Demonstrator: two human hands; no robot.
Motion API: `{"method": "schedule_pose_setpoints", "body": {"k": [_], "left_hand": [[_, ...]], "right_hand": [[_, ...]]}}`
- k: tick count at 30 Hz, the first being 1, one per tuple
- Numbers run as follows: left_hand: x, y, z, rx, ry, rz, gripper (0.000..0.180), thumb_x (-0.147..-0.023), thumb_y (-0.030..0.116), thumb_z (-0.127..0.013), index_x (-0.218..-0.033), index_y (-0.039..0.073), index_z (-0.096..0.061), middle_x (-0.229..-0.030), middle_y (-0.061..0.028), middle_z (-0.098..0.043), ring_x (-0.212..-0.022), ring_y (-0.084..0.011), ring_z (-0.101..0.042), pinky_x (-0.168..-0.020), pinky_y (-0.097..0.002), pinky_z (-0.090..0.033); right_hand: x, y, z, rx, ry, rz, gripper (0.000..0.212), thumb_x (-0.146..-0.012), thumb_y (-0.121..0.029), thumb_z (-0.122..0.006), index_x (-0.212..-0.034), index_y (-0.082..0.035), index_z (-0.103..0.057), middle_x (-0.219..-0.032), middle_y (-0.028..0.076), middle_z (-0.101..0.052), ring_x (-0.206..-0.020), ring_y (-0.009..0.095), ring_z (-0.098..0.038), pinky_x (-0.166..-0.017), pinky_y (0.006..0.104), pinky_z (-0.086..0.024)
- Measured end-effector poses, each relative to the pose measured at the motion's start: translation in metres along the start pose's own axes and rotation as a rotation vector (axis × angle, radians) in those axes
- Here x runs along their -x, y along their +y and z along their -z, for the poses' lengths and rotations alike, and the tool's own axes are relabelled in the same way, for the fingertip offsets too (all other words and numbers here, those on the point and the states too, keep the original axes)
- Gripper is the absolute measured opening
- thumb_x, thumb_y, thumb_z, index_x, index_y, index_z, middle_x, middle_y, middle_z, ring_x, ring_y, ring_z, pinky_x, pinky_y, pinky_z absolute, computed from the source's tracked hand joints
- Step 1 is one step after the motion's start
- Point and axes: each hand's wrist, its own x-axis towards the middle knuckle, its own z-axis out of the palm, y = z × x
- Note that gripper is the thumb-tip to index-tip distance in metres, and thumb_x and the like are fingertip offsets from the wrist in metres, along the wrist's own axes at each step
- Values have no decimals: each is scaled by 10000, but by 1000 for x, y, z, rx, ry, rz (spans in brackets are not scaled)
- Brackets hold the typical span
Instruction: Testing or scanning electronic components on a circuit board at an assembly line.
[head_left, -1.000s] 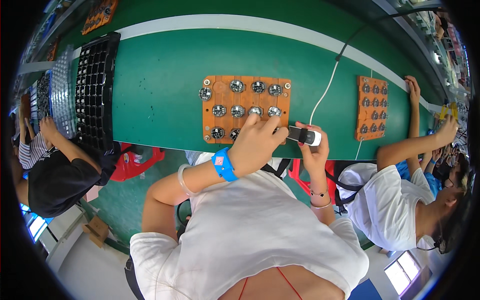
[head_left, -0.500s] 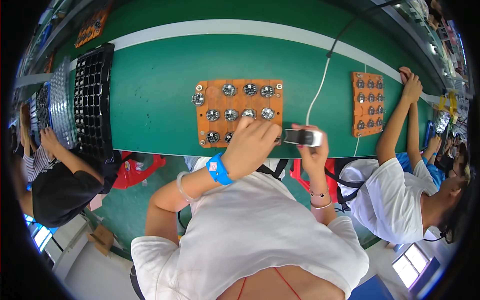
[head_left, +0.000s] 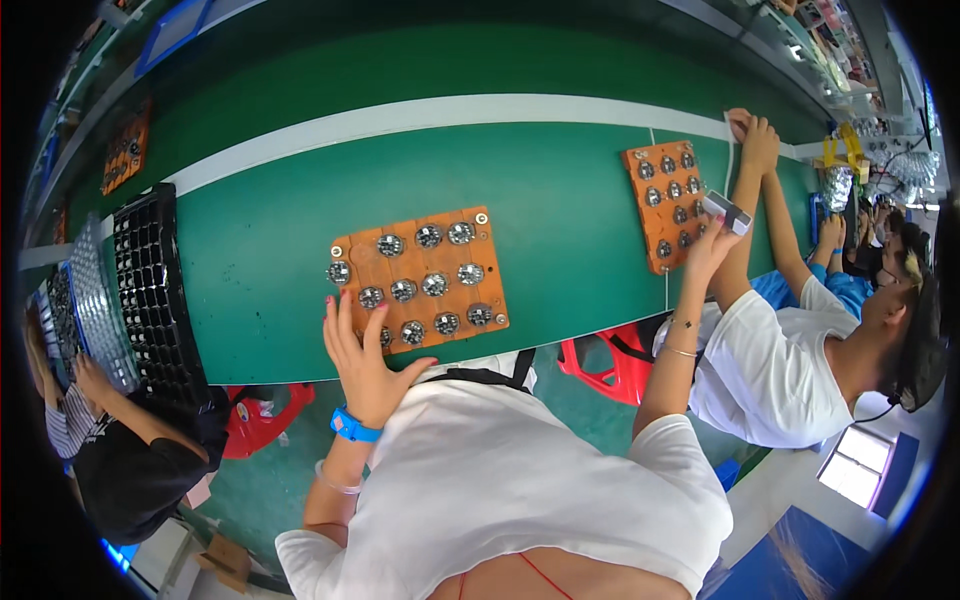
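Note:
An orange board lies in front of me, carrying several round parts with small electronic pieces on top. Over its near left corner rests my left hand, open, fingers spread and the thumb stretched along the near edge. One of the round parts is partly hidden by those fingers. Out to the right, my right hand is closed around a small white-and-black handheld device. The device is at the right side of a second orange board with similar round parts, and covers some of them.
A co-worker's crossed forearms lie just beyond the second board. A black grid tray and a clear blister tray stand at the left, near another person's hand. Red stools are below the green table's edge.
My right hand has carried the device rightward from the first board to the second. My left hand has shifted to the board's left corner and its fingers have spread. The view has turned.

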Motion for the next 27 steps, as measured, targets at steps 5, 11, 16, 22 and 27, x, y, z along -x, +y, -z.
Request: {"method": "schedule_pose_setpoints", "body": {"k": [5,11,16,22,27], "left_hand": [[-3,-12,-18,115,88,89,956,-568,164,-866,-1354,87,-329,-1487,-224,-208,-1354,-419,-247,-1100,-545,-193],[-72,-23,-31,143,135,113,1015,-603,165,-843,-1418,61,-248,-1487,-217,-225,-1378,-385,-221,-1109,-548,-159],[-158,-28,-39,134,166,8,988,-643,221,-825,-1422,57,-239,-1426,-275,-279,-1340,-418,-267,-1080,-562,-211],[-268,-36,-63,82,172,-93,1021,-652,274,-823,-1442,77,-206,-1393,-275,-334,-1316,-410,-307,-1083,-548,-218],[-322,-44,-85,133,220,-145,1000,-666,316,-808,-1449,132,-213,-1366,-278,-365,-1309,-413,-318,-1090,-534,-216]], "right_hand": [[-19,21,3,179,-40,-31,418,-982,-159,-446,-1315,-5,-245,-1110,146,-527,-912,183,-562,-764,273,-472],[-28,40,4,218,-19,6,471,-979,-189,-449,-1349,15,-241,-1162,178,-504,-1036,228,-531,-926,337,-415],[-25,31,-2,160,-14,-43,528,-977,-191,-442,-1379,43,-192,-1284,224,-436,-1166,270,-476,-1002,359,-353],[14,10,-38,-36,-123,-10,476,-966,-146,-436,-1347,50,-228,-1290,204,-403,-1163,272,-442,-1027,373,-315],[59,-37,-93,-275,-405,41,449,-981,-259,-440,-1277,44,-292,-1311,237,-472,-1124,264,-522,-990,368,-382]]}}
